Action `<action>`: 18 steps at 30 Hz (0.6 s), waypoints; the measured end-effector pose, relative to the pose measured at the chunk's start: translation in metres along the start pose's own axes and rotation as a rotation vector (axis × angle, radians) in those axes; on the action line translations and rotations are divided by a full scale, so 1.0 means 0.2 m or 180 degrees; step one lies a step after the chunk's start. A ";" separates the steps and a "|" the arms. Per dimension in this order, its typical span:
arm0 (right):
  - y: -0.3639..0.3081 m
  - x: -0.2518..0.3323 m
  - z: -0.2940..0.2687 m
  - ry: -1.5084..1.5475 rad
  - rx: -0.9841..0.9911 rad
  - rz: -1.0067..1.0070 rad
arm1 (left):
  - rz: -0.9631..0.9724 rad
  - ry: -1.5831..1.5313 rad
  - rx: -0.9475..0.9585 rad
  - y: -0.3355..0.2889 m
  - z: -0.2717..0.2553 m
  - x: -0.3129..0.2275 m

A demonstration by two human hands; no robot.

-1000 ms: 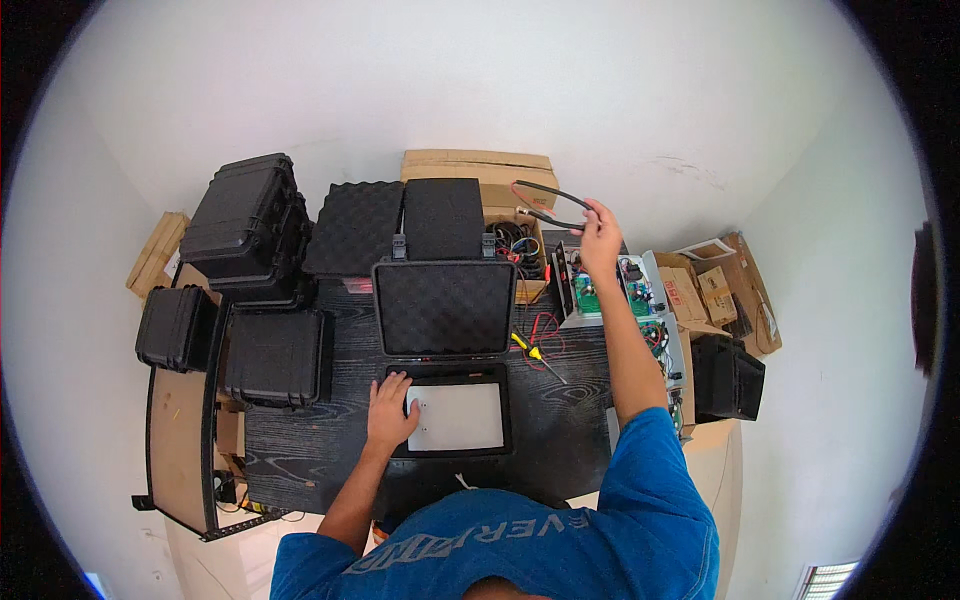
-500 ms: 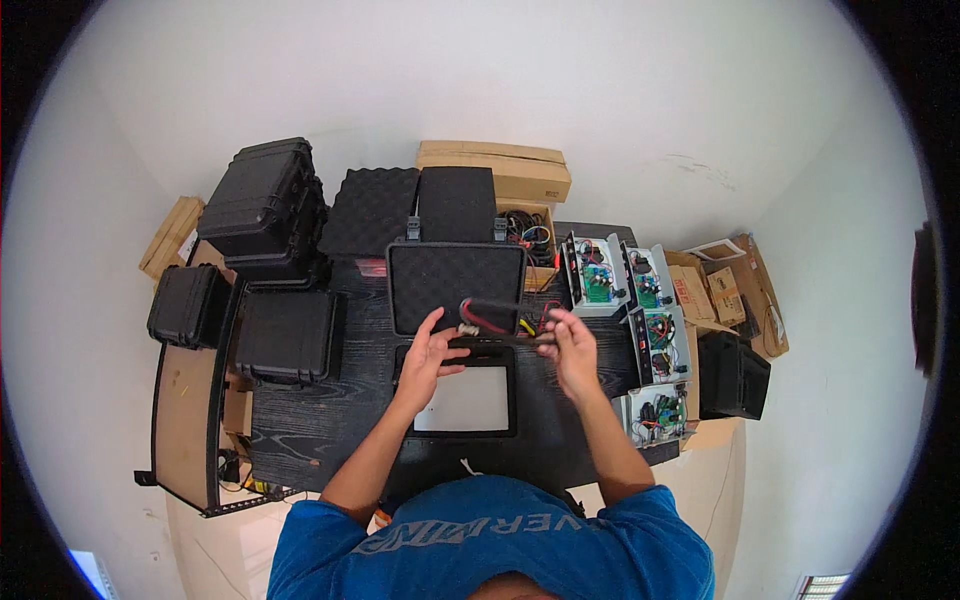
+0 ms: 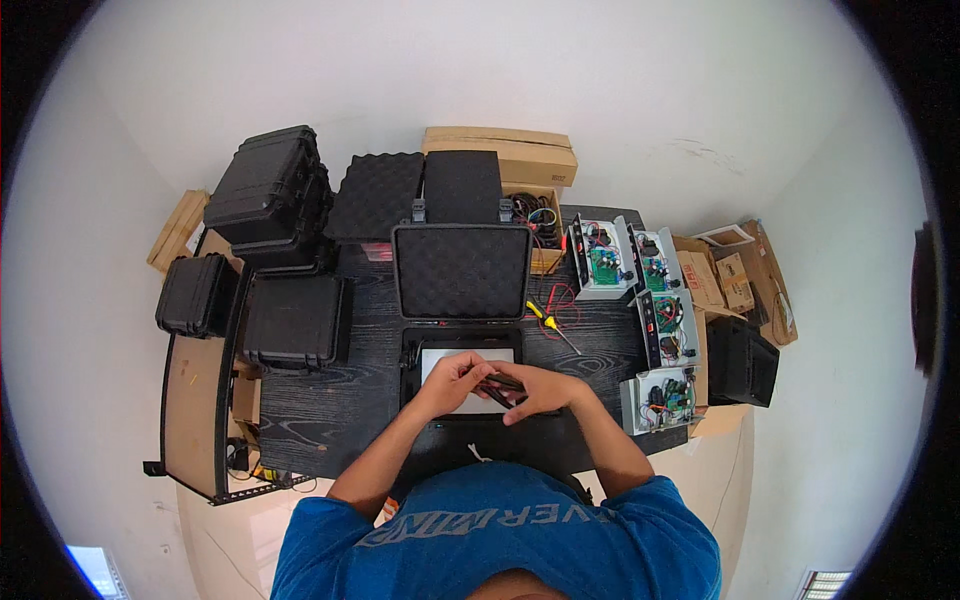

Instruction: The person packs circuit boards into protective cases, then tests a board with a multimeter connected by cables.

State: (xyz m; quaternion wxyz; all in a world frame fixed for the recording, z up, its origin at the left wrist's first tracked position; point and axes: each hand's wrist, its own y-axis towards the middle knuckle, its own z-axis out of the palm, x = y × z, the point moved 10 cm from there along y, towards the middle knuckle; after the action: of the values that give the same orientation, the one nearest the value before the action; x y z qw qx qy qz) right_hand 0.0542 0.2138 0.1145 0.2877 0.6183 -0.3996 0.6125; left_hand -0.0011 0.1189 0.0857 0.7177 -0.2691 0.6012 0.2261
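Between my two hands is a folded bundle of dark cable (image 3: 500,390), mostly covered by my fingers. My left hand (image 3: 450,384) pinches one end of it with bent fingers. Curled round the other side, my right hand (image 3: 540,392) grips the same bundle. Both hands are over an open black case (image 3: 408,375), whose lid (image 3: 461,272) is tipped back and lined with bumpy foam. Inside the case a pale flat panel (image 3: 434,356) shows partly, the rest hidden by my hands.
A yellow-handled tool with a thin metal shaft (image 3: 548,321) lies right of the lid, near red wire (image 3: 568,294). Open units with circuit boards (image 3: 604,262) line the table's right side. Black cases (image 3: 297,320) stand at the left. Cartons (image 3: 500,150) are at the back.
Both hands have come closer together and down toward me, over the case. The cable, stretched between them before with red wire showing, is now gathered into a compact bundle.
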 end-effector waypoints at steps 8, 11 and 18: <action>0.20 -0.12 -0.19 -0.0982 -0.0668 0.0250 | 0.0135 0.1098 -0.0301 0.03 -0.33 -0.08; 0.29 -0.12 -0.25 -0.2015 -0.1133 -0.0135 | 0.0450 0.1724 -0.0393 0.07 -0.43 -0.09; 0.50 -0.40 -0.25 -0.2872 -0.1750 -0.0168 | 0.1046 0.3563 -0.0660 0.15 -0.52 0.11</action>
State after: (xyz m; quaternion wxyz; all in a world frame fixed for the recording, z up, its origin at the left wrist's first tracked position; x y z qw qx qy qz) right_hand -0.0515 0.2159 0.0271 0.2539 0.7320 -0.6140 0.1506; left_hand -0.0940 0.0738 0.0474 0.2169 -0.3195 0.8969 0.2155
